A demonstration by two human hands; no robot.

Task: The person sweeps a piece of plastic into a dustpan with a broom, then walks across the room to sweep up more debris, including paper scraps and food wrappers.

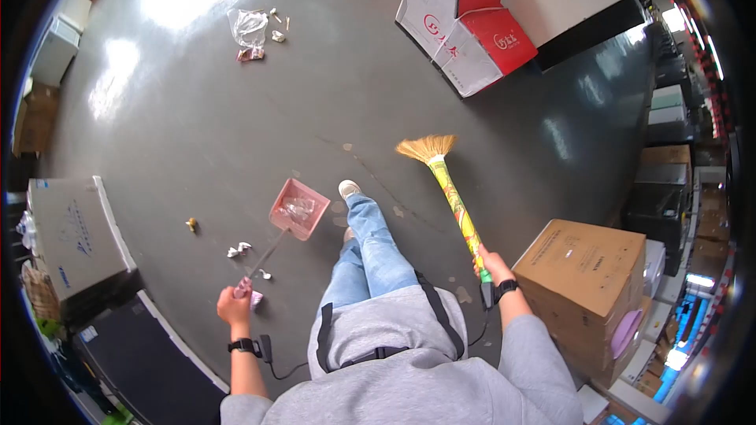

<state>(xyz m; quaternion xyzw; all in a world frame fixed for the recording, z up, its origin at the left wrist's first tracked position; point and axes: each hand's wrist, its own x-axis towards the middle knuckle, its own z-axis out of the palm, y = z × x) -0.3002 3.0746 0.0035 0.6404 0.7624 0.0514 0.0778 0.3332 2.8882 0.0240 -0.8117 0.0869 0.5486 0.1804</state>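
Observation:
My left hand is wrapped round the handle end of a long-handled pink dustpan. Clear plastic wrapping and small scraps lie in its pan, which is just left of my front shoe. On the other side, my right hand grips the green lower end of a broom with a yellow patterned handle. Its straw bristles fan out ahead of me, to the right of my feet. Crumpled white paper sits on the floor beside the dustpan's handle, and a small yellow piece lies farther left.
A clear plastic bag with scraps around it lies farther ahead on the grey floor. Red and white cartons stand ahead right. A brown cardboard box is close by my right arm. At left are a large carton and a black panel.

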